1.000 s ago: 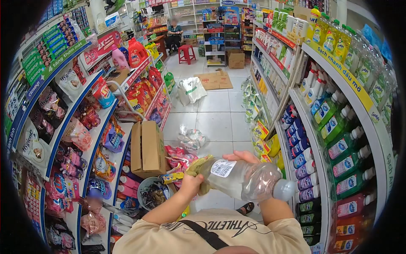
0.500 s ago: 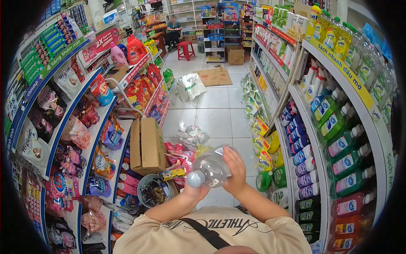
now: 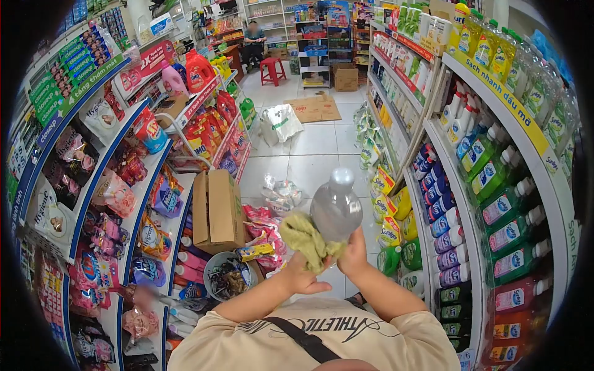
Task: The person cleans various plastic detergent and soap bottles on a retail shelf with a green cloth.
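A clear plastic bottle with a grey-white cap stands roughly upright in front of the chest, cap pointing away. Its lower end is in my right hand, with fingers closed round it. My left hand holds a yellow-green cloth against the left side of the bottle. The thumb of that hand sticks out, and its other fingers are partly hidden by the cloth.
Shelves of bottles line the right, shelves of bags the left. On the floor are a cardboard box, a bin, pink packages and plastic bags. A seated person is far back near a red stool.
The bottle has turned from cap-toward-me to cap-away and moved right. My left hand has left the cap end, and the cloth now shows in it. My right hand has moved to the bottle's lower end.
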Demonstrator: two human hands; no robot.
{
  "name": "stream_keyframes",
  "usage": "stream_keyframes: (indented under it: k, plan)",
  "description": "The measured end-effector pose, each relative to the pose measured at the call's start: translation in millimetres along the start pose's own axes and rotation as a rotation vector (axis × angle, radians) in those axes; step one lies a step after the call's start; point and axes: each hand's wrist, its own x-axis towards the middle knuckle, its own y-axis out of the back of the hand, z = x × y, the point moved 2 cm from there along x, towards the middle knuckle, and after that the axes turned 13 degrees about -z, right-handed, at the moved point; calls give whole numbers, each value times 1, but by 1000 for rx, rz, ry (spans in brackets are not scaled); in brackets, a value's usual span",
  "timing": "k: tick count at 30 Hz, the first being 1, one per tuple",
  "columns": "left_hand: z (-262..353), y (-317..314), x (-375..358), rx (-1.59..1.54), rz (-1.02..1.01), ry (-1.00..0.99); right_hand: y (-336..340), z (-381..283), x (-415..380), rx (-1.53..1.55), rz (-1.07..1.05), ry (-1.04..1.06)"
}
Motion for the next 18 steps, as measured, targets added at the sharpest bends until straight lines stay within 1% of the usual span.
stream_keyframes:
  k: [2,3,5,6,9,11,12,14,15,16,17,18]
  plan:
    - [-6,-4,-4,97,-42,-23,2,-9,4,75,49,2]
    - [-5,-3,-4,62,-56,-23,4,-13,7,110,77,5]
    - [0,-2,-5,-13,-83,-25,10,-20,12,19,190,17]
    - [1,-5,-8,-50,-86,9,12,-22,12,-25,247,21]
    - [2,-10,-11,-108,-68,107,12,-27,14,-23,249,135]
    - [4,-4,-6,-94,-28,155,9,-22,11,-16,115,54]
    - [1,-2,-5,-108,14,146,8,-18,8,-13,47,14]
    - [-10,5,-7,-133,98,122,4,-2,2,-154,-90,-69]
    - [-12,13,-11,-277,49,141,2,3,0,-228,-156,-106]
    - [-14,20,-14,-419,6,169,-2,3,-2,-109,-180,-132]
    - [-16,29,-8,-464,64,111,-7,2,-3,12,-203,-158]
    - [-13,34,-6,-460,108,116,-12,-1,-3,134,-228,-184]
